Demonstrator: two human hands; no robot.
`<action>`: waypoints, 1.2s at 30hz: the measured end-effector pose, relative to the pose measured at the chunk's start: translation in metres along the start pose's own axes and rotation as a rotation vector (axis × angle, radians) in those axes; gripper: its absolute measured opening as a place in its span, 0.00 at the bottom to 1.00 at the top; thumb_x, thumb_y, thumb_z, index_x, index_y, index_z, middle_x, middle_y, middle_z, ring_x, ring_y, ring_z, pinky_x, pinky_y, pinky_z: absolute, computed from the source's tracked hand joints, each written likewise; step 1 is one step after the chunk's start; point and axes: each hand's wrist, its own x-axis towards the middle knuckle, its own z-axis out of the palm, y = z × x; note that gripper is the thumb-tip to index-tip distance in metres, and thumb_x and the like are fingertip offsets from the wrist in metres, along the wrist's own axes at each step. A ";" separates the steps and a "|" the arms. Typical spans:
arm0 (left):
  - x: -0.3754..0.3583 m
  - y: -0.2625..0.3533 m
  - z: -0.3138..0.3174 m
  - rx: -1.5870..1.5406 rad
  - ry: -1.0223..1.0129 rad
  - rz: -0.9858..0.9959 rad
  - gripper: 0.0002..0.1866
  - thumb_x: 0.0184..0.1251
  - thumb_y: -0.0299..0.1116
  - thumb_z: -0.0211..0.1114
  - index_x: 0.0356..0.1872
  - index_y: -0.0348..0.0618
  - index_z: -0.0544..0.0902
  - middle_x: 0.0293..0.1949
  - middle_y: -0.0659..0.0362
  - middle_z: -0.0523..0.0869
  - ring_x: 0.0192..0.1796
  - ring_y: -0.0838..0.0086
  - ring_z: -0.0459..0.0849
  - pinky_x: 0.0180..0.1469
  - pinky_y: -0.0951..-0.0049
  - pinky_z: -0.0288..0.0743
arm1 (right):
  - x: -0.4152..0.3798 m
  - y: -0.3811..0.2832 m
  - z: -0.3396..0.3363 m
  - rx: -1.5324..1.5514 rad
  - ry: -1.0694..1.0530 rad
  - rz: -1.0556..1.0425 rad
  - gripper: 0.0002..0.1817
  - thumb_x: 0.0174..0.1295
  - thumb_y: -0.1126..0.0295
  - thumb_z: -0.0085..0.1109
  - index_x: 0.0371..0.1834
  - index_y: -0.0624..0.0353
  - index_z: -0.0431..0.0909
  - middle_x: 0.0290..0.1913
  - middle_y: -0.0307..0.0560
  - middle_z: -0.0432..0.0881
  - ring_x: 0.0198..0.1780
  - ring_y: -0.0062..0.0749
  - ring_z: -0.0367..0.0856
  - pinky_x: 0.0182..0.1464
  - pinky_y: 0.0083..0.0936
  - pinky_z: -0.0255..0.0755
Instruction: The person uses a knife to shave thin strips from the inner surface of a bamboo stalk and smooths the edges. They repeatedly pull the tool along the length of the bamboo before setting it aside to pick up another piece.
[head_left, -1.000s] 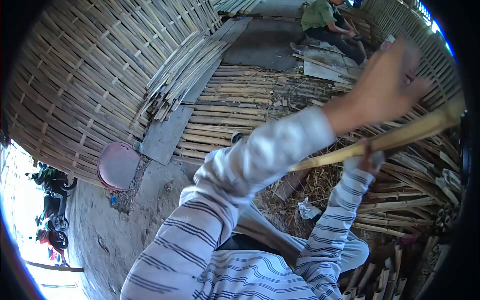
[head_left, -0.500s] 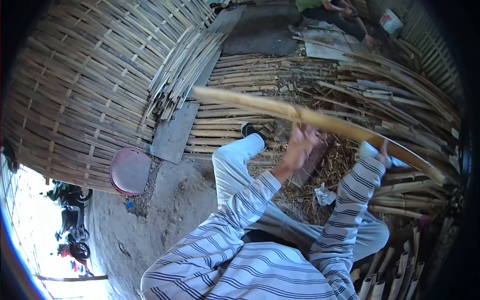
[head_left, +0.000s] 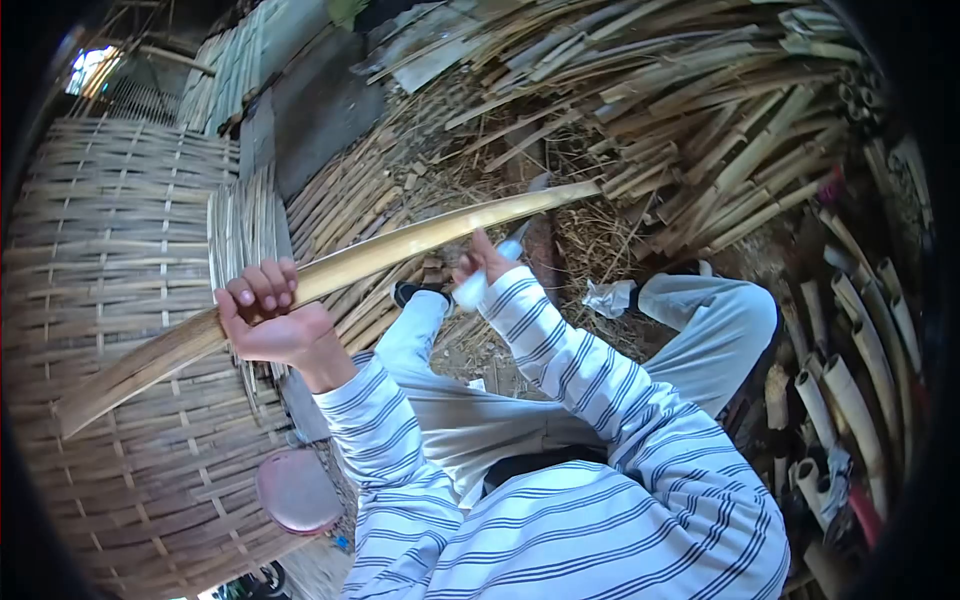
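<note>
Two hands, one long bamboo slat (head_left: 400,247), slanting across my feed w/ its low end to the L & high end to the R. I've got the L hand (head_left: 275,328) curled firmly round it, nearer the low end; the R hand (head_left: 492,262) is closed on a whitish tool (head_left: 470,292), thumb up against the slat. Can't tell if the tool has a blade.

Step in hand, as I judge it: steadying the slat between both hands. To do that well I'd want the L grip snug but fingers off the split edges (poss. sharp), R thumb pressing lightly, wrists level so the slat doesn't roll. Any sharp side of the tool shd. face away from the L fingers & legs (head_left: 440,375).

In the way: the low end is in front of the woven panel (head_left: 130,250); can't tell if they touch, so I'd go easy swinging that side. Bamboo pile (head_left: 740,150) upper R, near the slat's high end, poss. snag. Cut bamboo tubes (head_left: 850,400) stand to the R, crumpled wrapper (head_left: 608,297) by the R knee, round reddish seat-like thing (head_left: 297,490) lower L. Loose shavings (head_left: 590,240) underfoot, prob. slippery.
</note>
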 end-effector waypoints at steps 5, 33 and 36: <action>0.009 -0.002 0.016 0.101 -0.049 0.003 0.17 0.65 0.37 0.51 0.16 0.52 0.60 0.13 0.67 0.55 0.16 0.80 0.52 0.23 0.77 0.48 | 0.003 -0.004 -0.100 -0.170 0.268 0.119 0.19 0.59 0.60 0.65 0.33 0.60 0.65 0.22 0.44 0.72 0.17 0.29 0.71 0.18 0.31 0.73; -0.006 -0.099 0.003 0.197 -0.301 -0.055 0.16 0.62 0.30 0.50 0.18 0.52 0.53 0.13 0.66 0.53 0.15 0.82 0.49 0.19 0.79 0.44 | 0.038 -0.057 -0.203 -1.584 0.459 -0.195 0.35 0.61 0.39 0.49 0.54 0.62 0.73 0.46 0.63 0.80 0.49 0.58 0.78 0.53 0.42 0.71; -0.001 -0.100 -0.003 0.250 -0.258 -0.020 0.19 0.64 0.33 0.49 0.16 0.53 0.52 0.12 0.67 0.52 0.15 0.82 0.47 0.19 0.78 0.43 | 0.039 -0.050 -0.194 -1.580 0.476 -0.154 0.36 0.62 0.38 0.44 0.54 0.63 0.73 0.45 0.70 0.79 0.49 0.65 0.77 0.54 0.45 0.71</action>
